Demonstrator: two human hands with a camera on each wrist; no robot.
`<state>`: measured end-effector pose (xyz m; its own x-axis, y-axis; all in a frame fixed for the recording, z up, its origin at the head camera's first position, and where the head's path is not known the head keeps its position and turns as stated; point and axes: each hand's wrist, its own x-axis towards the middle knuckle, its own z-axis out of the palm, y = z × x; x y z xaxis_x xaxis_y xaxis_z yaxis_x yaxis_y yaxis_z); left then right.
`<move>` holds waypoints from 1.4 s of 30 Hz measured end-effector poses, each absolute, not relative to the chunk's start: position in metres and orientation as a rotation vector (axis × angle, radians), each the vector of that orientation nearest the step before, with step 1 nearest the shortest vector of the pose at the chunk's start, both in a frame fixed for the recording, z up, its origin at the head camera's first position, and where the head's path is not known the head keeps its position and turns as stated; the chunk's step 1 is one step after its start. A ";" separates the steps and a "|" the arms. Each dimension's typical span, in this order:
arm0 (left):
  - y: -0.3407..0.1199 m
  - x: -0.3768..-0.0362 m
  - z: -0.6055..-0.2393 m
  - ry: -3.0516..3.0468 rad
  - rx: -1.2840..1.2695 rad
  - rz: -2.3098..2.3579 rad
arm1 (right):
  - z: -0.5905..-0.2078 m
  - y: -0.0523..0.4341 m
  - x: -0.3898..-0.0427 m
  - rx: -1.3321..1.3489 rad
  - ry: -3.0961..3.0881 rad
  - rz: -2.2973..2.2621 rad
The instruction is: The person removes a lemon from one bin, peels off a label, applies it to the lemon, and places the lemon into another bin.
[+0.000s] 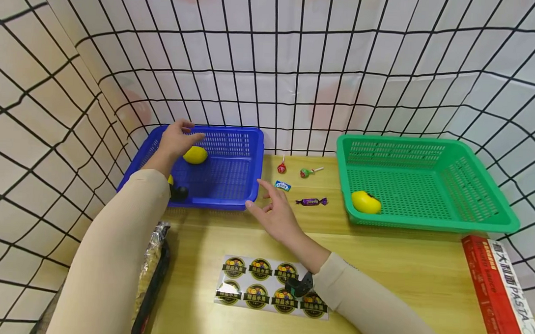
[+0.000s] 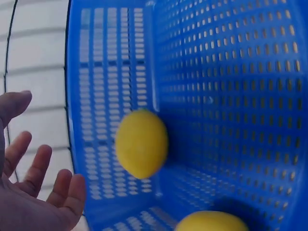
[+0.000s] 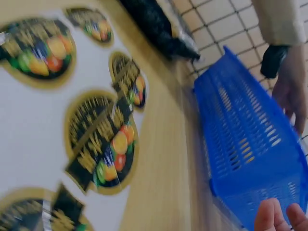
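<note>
From the head camera, the left hand (image 1: 176, 139) hovers inside the blue basket (image 1: 244, 198), fingers relaxed and spread, gripping nothing; a yellow lemon (image 1: 194, 155) lies on the basket floor just beside and below its fingertips, seemingly loose rather than held. The right hand (image 1: 276, 214) rests open above the wooden table (image 1: 401, 270), fingers straight, thumb close to the blue basket's near right corner, as if steadying itself there. Past its fingertips lie small wrapped candies (image 1: 311, 202); behind its wrist lies a sticker sheet (image 1: 268, 285). Well off to its right stands a green basket (image 1: 425, 224) holding another yellow fruit (image 1: 366, 202). From the left wrist camera, the open palm and fingers (image 2: 41, 168) stay apart from the lemon (image 2: 141, 143), which sits against the basket's perforated wall, with a second yellow fruit (image 2: 211, 222) near the bottom edge. From the right wrist camera, fingertips (image 3: 272, 216) sit next to the blue basket's corner (image 3: 250, 159), the sticker sheet (image 3: 72, 120) behind them.
</note>
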<state>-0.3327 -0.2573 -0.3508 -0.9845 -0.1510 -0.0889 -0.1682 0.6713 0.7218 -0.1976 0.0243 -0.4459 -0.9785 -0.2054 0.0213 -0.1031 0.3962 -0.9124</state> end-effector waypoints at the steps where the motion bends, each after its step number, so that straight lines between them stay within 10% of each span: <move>1: -0.259 -0.335 -0.353 2.827 -0.325 1.275 | -0.447 0.023 -0.201 -0.287 2.550 -1.642; 9: -0.260 -0.344 -0.371 2.675 -0.661 1.484 | -0.453 0.017 -0.215 -0.291 2.549 -1.649; 42: -0.271 -0.362 -0.405 2.760 -0.546 0.942 | -0.464 0.007 -0.217 -0.322 2.528 -1.573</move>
<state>-0.3618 -0.2713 -0.4055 -0.9176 -0.2845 -0.2776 -0.3949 0.7326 0.5544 -0.2173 0.0074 -0.4635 -0.9662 -0.2575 -0.0116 -0.1034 0.4284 -0.8976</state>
